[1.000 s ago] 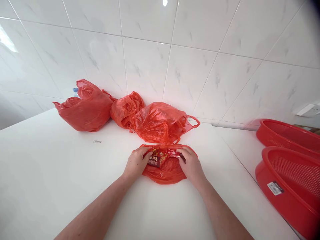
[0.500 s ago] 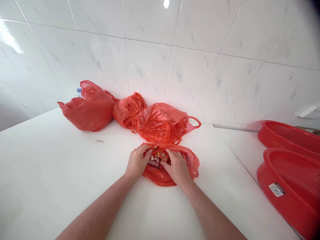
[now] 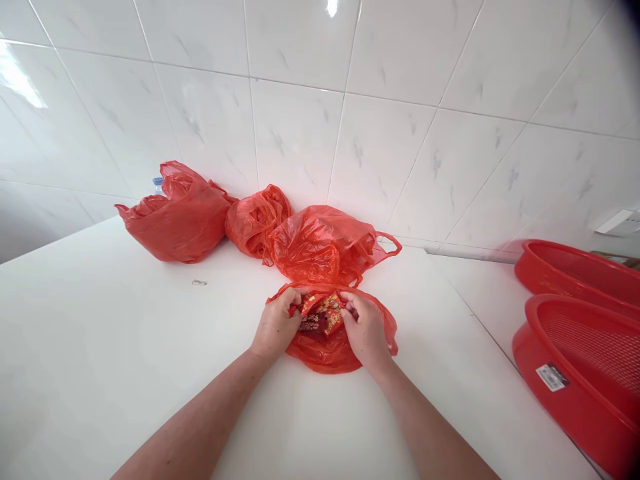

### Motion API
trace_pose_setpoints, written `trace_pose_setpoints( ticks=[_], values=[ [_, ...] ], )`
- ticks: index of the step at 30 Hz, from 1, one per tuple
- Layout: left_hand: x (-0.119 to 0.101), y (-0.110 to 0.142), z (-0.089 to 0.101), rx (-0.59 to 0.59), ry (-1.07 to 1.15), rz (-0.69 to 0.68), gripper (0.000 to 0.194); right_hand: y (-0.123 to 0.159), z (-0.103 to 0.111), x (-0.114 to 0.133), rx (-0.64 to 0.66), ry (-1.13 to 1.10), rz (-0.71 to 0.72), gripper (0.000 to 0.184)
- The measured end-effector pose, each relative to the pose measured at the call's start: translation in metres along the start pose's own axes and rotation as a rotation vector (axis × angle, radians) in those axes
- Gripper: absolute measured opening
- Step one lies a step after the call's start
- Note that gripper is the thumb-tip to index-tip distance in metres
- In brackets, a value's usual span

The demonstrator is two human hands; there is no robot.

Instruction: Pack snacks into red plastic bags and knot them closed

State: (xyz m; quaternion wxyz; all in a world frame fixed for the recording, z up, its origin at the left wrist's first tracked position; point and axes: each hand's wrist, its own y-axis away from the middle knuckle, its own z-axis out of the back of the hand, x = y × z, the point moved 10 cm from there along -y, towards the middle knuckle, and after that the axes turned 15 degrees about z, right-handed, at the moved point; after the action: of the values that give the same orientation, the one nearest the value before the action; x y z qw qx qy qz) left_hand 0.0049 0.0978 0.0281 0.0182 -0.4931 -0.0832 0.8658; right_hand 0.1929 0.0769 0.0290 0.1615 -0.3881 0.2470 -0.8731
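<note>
A thin red plastic bag (image 3: 325, 360) lies on the white table with its mouth spread open. Inside are small shiny packets: a red one with gold print (image 3: 333, 322) and a dark maroon one with pale lettering (image 3: 311, 324). My left hand (image 3: 279, 323) is closed at the bag's left side, its thumb and fingers pinching the red film. Over the right side of the opening, my right hand (image 3: 366, 328) pinches at the edge of a red packet, the fingers curled. The hands partly cover the contents.
Behind, along the tiled wall, sit a large red plastic bag (image 3: 180, 223), a smaller bundled one (image 3: 257, 223) and a looped-handle one (image 3: 320, 240). A blue bottle cap (image 3: 158, 181) shows at left. A small clear scrap (image 3: 199, 283) lies nearby. Two red mesh baskets (image 3: 570, 337) stand at right.
My right hand has drawn back and its fingers have come together in a pinch. The bag's left rim has spread leftward by my left hand. More gold-printed packet shows between the hands.
</note>
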Motion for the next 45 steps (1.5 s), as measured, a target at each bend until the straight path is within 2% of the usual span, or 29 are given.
trace_pose_setpoints(
  ticks=[5,12,14,19,22,25,28,31,33,35,37,40,42,45],
  values=[
    [-0.002,0.0,-0.008,0.027,-0.13,-0.076,0.028,-0.002,0.027,0.0,-0.117,0.069,0.026,0.029],
    [-0.016,0.01,-0.019,0.107,-0.185,-0.245,0.037,0.0,0.059,0.002,-0.257,0.125,0.048,0.027],
    [-0.023,0.013,-0.015,0.056,-0.191,-0.29,0.038,0.0,0.057,0.003,-0.244,0.088,0.046,0.026],
    [-0.038,0.016,0.002,-0.149,-0.299,-0.38,0.025,-0.003,0.034,0.007,-0.074,0.002,0.09,0.025],
    [-0.033,0.011,0.016,-0.276,-0.39,-0.3,0.025,-0.005,0.05,0.001,-0.117,0.122,0.09,0.024],
    [-0.017,0.003,0.026,-0.313,-0.423,-0.16,0.035,-0.003,0.071,-0.018,-0.082,0.323,0.013,0.031],
    [0.007,-0.007,0.026,-0.234,-0.396,-0.009,0.051,0.004,0.072,-0.051,0.102,0.382,-0.142,0.045],
    [0.029,-0.014,0.019,-0.108,-0.314,0.137,0.045,0.015,0.06,-0.077,0.263,0.26,-0.298,0.027],
    [0.034,-0.016,0.02,-0.092,-0.2,0.195,0.036,0.016,0.059,-0.082,0.197,0.116,-0.362,0.024],
    [0.031,-0.016,0.028,-0.149,-0.06,0.199,0.031,0.013,0.067,-0.079,0.008,-0.069,-0.379,0.02],
    [0.025,-0.013,0.036,-0.214,0.07,0.181,0.028,0.008,0.073,-0.072,-0.137,-0.28,-0.342,0.017],
    [0.019,-0.011,0.039,-0.214,0.243,0.162,0.028,0.001,0.075,-0.058,-0.206,-0.507,-0.253,0.029],
    [0.017,-0.011,0.035,-0.164,0.341,0.16,0.028,0.0,0.078,-0.053,-0.225,-0.522,-0.224,0.039],
    [0.016,-0.011,0.032,-0.141,0.336,0.15,0.03,0.003,0.101,-0.045,-0.343,-0.21,-0.174,0.041]
  ],
)
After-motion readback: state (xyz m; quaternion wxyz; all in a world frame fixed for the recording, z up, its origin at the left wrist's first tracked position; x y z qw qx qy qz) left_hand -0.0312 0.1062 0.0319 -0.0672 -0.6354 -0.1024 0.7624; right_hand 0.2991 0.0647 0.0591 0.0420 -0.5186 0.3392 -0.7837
